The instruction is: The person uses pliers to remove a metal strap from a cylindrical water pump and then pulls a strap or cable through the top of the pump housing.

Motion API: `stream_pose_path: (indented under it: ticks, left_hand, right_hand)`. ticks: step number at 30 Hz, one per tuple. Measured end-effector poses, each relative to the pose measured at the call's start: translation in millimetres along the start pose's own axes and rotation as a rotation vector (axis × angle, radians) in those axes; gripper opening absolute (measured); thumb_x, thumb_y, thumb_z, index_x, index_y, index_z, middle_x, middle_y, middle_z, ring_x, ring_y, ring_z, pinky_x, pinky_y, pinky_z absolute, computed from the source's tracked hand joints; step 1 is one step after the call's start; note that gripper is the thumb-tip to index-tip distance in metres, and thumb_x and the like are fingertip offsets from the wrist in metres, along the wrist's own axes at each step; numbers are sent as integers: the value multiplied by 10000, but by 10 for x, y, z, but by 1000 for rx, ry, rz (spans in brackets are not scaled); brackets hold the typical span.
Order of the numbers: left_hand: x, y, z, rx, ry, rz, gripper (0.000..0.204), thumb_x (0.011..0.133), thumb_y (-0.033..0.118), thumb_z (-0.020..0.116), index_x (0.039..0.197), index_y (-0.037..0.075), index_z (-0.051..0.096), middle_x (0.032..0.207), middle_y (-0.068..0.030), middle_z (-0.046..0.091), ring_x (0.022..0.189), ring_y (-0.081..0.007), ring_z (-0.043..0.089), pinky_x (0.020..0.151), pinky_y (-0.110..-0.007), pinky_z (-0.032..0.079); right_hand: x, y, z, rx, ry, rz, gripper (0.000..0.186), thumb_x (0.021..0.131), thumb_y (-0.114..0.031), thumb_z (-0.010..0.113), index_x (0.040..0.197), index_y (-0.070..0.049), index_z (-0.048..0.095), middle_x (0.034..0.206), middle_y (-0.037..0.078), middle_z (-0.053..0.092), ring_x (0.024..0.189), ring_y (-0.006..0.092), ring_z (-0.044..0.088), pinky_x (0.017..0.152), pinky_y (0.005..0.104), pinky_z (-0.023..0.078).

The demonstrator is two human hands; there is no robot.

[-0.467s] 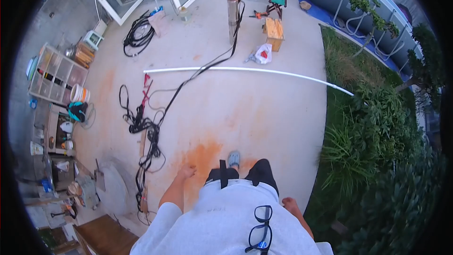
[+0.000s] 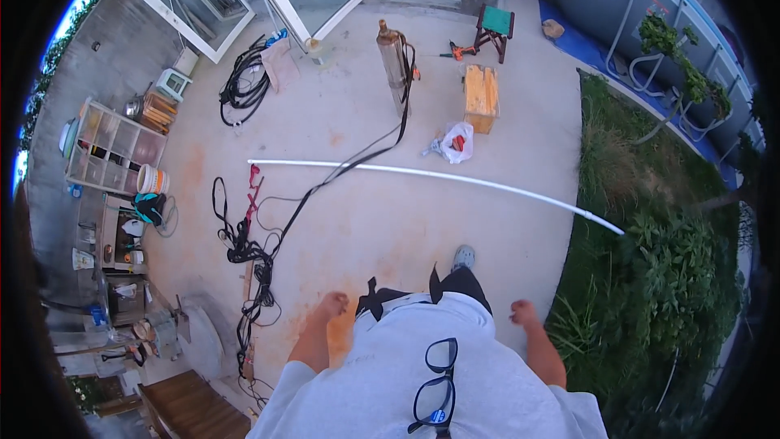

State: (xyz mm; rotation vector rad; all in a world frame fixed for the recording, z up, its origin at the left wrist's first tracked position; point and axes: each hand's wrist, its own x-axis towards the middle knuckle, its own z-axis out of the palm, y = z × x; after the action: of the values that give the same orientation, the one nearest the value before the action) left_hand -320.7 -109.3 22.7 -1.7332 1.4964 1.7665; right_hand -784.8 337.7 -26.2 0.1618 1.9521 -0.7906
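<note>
My left hand (image 2: 333,303) hangs in the air beside my left thigh, over an orange-stained patch of concrete. Its fingers are curled in loosely, with nothing seen in them. On the other side, my right hand (image 2: 524,312) is held out near the grass edge, also loosely closed and touching nothing. Ahead of me a long white pipe (image 2: 422,173) lies across the concrete. Black cable and strap (image 2: 260,268) lie tangled left of my left hand, running up to a metal cylindrical pump (image 2: 392,57) standing upright.
A wooden box (image 2: 482,102), a white plastic bag (image 2: 457,143), an orange power tool (image 2: 461,51) and a green-topped folding stool (image 2: 495,23) stand at the far right. Coiled black hose (image 2: 244,93) lies by the open glass doors. Shelving (image 2: 114,150) lines the left wall; plants (image 2: 682,264) border the right.
I have stepped forward, so the pipe and pump appear closer. My right foot is now in front instead of the left. My right hand has swung forward and outward.
</note>
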Motion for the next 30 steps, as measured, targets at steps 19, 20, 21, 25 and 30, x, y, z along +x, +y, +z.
stream_pose_path:
  ticks: [19,20,21,25,30]
  left_hand:
    - [1492,1829,-436,-130,-197,-130,354,884,95,542,1224,1,570,950,-153,665,744,-254,628,561,-403,504]
    - [1704,2008,-610,-343,-198,-207,292,909,118,550,1178,16,601,944,-143,669,733,-253,627,557,-400,503]
    - [1894,2262,-585,-219,11,-74,257,938,164,547,1129,16,634,890,-116,674,705,-222,627,555,-377,506]
    - [2140,3596,-886,-134,184,350,350,930,222,610,1181,-22,631,830,-63,667,703,-133,627,605,-272,497]
    - [2035,4670,-1049,-114,206,452,393,941,221,604,1256,-14,602,961,-90,672,843,-138,645,735,-287,509]
  right_hand:
    - [1484,-3184,-827,-111,-3,51,142,878,-120,613,993,-54,664,847,77,667,684,239,689,560,373,561]
    - [1370,-3230,-734,-162,-17,103,137,879,-121,616,994,-64,662,849,74,664,696,249,695,571,388,566]
    - [1246,-3279,-672,-209,-24,162,132,880,-122,620,995,-73,661,851,70,662,709,259,700,582,403,571]
    - [1095,-3479,-679,-288,-44,210,197,903,-190,601,1017,-39,656,836,99,667,705,225,704,556,352,571]
    - [1522,-4362,-747,-372,-7,96,172,886,-174,591,952,-33,665,797,95,665,656,209,691,537,343,555]
